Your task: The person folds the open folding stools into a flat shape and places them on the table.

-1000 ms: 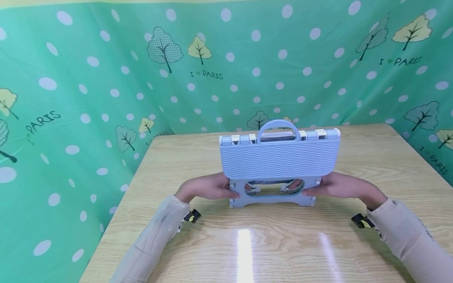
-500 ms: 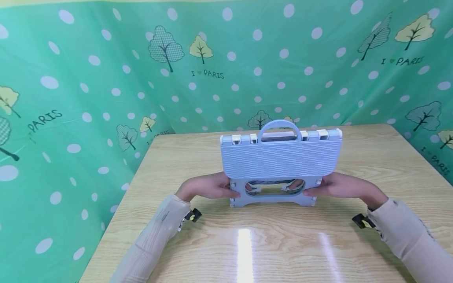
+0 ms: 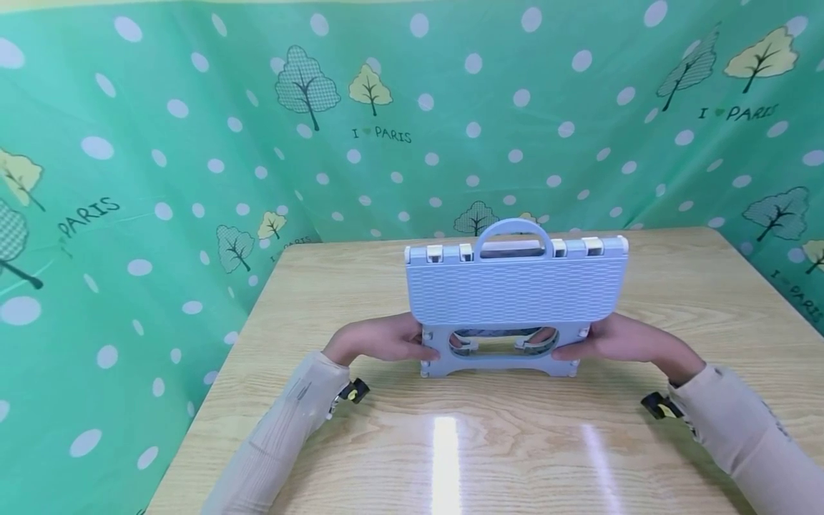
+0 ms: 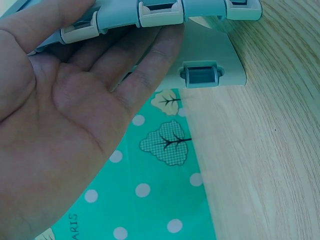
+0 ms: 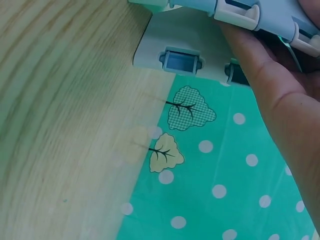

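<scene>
A light blue plastic folding step stool (image 3: pixel 515 290) stands in the middle of the head view. Its woven-pattern panel tilts up towards me, topped by an arched carry handle (image 3: pixel 513 227). Below the panel shows a leg frame (image 3: pixel 498 366) with an oval opening. My left hand (image 3: pixel 389 338) grips the left side of that frame, thumb in front and fingers behind. On the opposite side my right hand (image 3: pixel 624 340) holds it likewise. Both wrist views show fingers reaching behind the hinged leg edge (image 4: pixel 160 14), with a flat panel (image 5: pixel 185 37) beyond. The fingertips are mostly hidden by the stool.
The stool is over a light wood-grain table (image 3: pixel 322 286), which carries bright light reflections near its front. A green curtain (image 3: pixel 418 164) with white dots and tree prints hangs behind it and along the sides. A small black device (image 3: pixel 354 390) sits under each wrist.
The head view has shifted slightly, so everything sits a touch further right. Both hands keep the same hold, and the stool keeps its shape.
</scene>
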### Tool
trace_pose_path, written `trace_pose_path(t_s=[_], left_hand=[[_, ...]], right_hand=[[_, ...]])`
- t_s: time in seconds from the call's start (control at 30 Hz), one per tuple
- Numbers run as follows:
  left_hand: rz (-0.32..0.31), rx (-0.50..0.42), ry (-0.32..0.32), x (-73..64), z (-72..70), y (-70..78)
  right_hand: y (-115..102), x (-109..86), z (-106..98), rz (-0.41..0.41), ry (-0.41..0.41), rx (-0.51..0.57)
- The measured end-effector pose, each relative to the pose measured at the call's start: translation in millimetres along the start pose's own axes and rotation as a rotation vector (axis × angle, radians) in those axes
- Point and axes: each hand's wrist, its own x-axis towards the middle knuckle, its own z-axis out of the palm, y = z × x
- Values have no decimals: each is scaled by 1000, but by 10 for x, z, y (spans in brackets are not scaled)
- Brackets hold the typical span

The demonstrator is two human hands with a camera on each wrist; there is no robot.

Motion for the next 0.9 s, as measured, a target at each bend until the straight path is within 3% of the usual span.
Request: trace_pose_path(t_s=[0.7, 0.9], left_hand=[[-3, 6, -2, 5, 5, 50], [-3, 12, -3, -4, -7, 24]], right_hand=[[36, -28, -34, 18, 4, -65], [19, -60, -98, 80, -72, -17]])
